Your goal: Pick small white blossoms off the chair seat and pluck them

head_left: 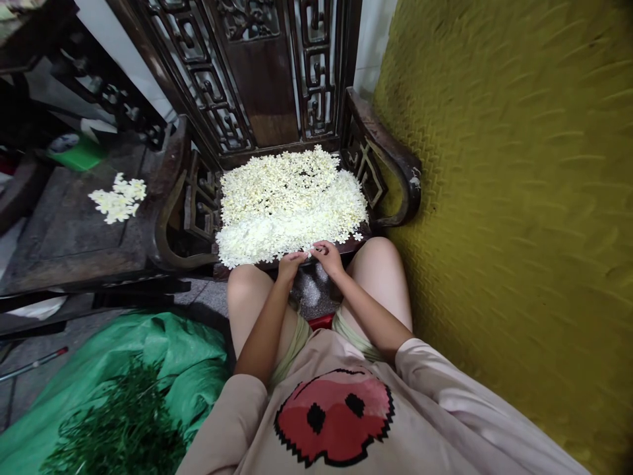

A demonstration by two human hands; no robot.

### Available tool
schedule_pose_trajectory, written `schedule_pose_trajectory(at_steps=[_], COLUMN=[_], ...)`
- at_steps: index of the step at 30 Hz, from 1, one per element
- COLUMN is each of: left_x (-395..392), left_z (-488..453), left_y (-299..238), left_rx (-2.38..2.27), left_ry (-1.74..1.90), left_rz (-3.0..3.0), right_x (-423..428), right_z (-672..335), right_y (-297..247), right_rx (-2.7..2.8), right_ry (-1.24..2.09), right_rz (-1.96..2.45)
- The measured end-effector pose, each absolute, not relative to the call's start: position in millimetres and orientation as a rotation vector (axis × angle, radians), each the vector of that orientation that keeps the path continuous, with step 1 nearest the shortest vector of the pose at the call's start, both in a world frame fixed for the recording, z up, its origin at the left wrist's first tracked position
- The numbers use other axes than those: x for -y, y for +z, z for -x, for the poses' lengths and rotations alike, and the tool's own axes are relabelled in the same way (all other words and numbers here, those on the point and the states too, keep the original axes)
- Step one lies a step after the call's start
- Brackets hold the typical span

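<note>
A thick layer of small white flowers (291, 201) covers the seat of a dark carved wooden armchair (380, 142). My left hand (291, 262) and my right hand (327, 254) meet at the seat's front edge, between my bare knees. Both have their fingers curled and pinched together on something small at the edge of the pile, apparently one of the white flowers. What exactly sits between the fingertips is too small to make out.
A smaller heap of white flowers (119, 198) lies on a dark wooden side table (69, 231) to the left. A green sheet (163, 349) with cut green stems (119, 429) lies on the floor at lower left. A yellow textured wall (519, 211) stands close on the right.
</note>
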State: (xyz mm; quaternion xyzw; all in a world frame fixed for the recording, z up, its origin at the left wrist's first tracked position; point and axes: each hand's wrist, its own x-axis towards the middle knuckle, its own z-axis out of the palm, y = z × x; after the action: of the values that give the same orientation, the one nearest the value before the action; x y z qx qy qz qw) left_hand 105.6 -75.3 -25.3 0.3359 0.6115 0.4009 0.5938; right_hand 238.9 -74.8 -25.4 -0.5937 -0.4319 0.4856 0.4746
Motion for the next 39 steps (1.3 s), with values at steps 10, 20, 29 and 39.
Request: schedule_pose_trajectory(at_steps=[10,20,29,39], left_x=[78,67,2,12], left_z=[-102,-86,-18,-35], left_y=[-10,-2,11,5], left_rx=[-1.140,-1.225,-1.623,-1.530], left_ry=[0.800,1.070,1.659,1.645], left_rz=[-0.561,-0.618,-0.731,-0.773], right_x=[76,69,77,75], right_z=[-240,-246,-241,-238], right_y=[-17,-21,-23,-22], right_rx=[0.879,0.646,0.792,0.774], right_ry=[1.696,1.486,1.588,1.608], right_rz=[1.244,1.374,1.480,1.516])
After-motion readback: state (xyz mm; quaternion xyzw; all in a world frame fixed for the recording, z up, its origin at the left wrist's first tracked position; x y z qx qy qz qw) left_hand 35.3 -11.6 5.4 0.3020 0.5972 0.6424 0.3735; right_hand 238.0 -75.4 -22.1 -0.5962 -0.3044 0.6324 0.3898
